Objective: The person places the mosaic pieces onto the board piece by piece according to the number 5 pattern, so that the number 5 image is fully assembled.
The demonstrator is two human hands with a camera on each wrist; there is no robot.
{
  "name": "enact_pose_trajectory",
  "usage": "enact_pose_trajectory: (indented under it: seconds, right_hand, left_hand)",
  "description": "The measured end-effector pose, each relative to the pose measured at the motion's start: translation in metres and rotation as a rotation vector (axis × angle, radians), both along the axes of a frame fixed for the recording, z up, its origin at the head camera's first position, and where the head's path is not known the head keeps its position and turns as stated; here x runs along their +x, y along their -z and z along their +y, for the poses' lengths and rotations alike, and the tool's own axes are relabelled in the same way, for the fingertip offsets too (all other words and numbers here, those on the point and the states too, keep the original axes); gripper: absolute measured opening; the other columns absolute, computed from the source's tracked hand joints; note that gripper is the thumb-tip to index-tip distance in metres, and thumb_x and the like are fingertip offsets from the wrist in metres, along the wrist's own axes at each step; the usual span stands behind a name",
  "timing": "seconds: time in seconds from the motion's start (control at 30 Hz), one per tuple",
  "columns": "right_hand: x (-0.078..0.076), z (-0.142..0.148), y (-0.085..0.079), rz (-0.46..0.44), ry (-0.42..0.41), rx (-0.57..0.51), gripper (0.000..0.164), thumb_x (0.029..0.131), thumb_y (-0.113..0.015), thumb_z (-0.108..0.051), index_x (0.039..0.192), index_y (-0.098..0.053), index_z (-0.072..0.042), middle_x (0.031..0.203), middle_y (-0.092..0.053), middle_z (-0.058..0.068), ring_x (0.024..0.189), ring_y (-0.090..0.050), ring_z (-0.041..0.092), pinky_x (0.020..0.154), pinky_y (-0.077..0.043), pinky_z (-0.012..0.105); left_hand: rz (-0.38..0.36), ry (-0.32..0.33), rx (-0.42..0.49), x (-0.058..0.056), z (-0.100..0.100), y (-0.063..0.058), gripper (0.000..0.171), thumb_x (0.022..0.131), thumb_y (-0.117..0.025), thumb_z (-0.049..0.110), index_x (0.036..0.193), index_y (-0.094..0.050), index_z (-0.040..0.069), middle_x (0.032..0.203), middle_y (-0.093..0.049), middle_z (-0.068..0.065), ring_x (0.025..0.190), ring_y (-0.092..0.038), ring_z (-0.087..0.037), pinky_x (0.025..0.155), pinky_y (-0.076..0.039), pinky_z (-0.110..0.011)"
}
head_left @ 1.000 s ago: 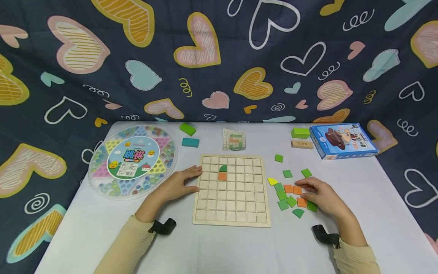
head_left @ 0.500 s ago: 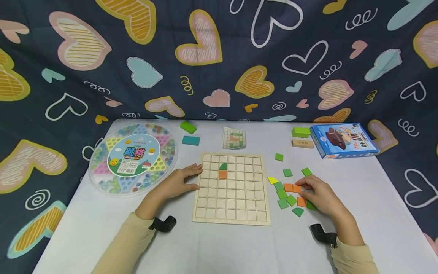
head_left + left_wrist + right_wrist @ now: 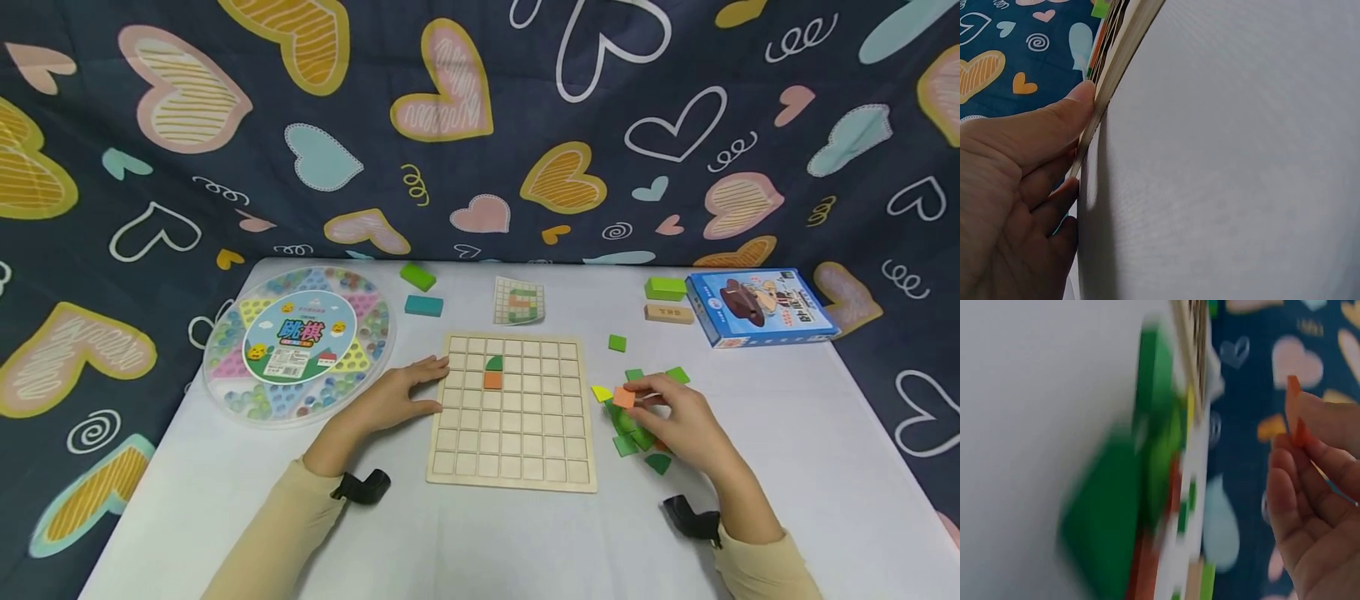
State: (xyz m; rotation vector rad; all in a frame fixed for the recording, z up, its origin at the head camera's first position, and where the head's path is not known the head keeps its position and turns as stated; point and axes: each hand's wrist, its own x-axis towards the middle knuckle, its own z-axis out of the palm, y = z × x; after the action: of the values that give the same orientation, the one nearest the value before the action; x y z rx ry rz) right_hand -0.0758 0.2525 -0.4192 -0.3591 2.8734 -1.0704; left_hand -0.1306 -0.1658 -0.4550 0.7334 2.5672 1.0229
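Observation:
A wooden grid board lies in the middle of the white table. In it sit a green quarter-round tile and an orange square tile, one above the other. My left hand rests at the board's left side; the left wrist view has its thumb and fingertips against the board edge. Between thumb and fingers, my right hand pinches another orange square tile, raised over the loose pile to the right of the board. That pile holds several green tiles and a yellow one.
Behind the board lies a small pattern card. A round Chinese checkers set takes up the back left, near green and teal blocks. Back right are a blue box, a green block and a wooden block.
My right hand has picked up an orange tile from the pile and moved it slightly left and up. The left hand stays at the board's edge.

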Motion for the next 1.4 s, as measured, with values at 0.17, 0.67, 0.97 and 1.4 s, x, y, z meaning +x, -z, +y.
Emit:
enact_pose_trajectory:
  seconds: [0.17, 0.67, 0.97, 1.4]
  right_hand:
    - [-0.008, -0.037, -0.002, 0.042, -0.125, -0.075, 0.028, 0.083, -0.073, -0.013, 0.110, -0.065, -0.013, 0.108, -0.066, 0.001, 0.092, -0.064, 0.018, 0.078, -0.057, 0.037]
    - [-0.056, -0.133, -0.003, -0.055, -0.419, -0.008, 0.024, 0.084, -0.073, -0.015, 0.106, -0.065, -0.012, 0.104, -0.064, -0.002, 0.090, -0.060, 0.012, 0.078, -0.053, 0.024]
    - [-0.064, -0.152, 0.006, -0.031, -0.502, 0.147, 0.020, 0.084, -0.072, -0.015, 0.103, -0.069, -0.010, 0.100, -0.063, 0.000, 0.090, -0.058, 0.012, 0.082, -0.052, 0.028]
    - [-0.058, -0.157, 0.008, 0.008, -0.516, 0.260, 0.022, 0.083, -0.073, -0.017, 0.103, -0.067, -0.008, 0.095, -0.058, -0.001, 0.082, -0.049, 0.010, 0.077, -0.049, 0.027]
  left_hand:
    - [-0.003, -0.006, 0.001, 0.001, 0.000, 0.001, 0.060, 0.084, -0.072, 0.023, 0.137, -0.050, 0.005, 0.151, -0.037, -0.001, 0.143, -0.028, -0.025, 0.116, -0.026, -0.044]
    - [0.026, 0.008, 0.008, 0.000, -0.002, 0.001, 0.062, 0.083, -0.072, 0.026, 0.137, -0.050, 0.005, 0.150, -0.038, -0.004, 0.142, -0.029, -0.028, 0.115, -0.026, -0.047]
    - [0.019, 0.012, 0.008, -0.001, -0.002, 0.002, 0.061, 0.084, -0.072, 0.027, 0.137, -0.050, 0.006, 0.150, -0.038, -0.002, 0.142, -0.028, -0.025, 0.116, -0.026, -0.045]
    - [0.020, -0.001, -0.002, 0.000, -0.001, 0.002, 0.061, 0.084, -0.072, 0.027, 0.137, -0.050, 0.007, 0.150, -0.038, -0.001, 0.142, -0.029, -0.025, 0.116, -0.026, -0.045]
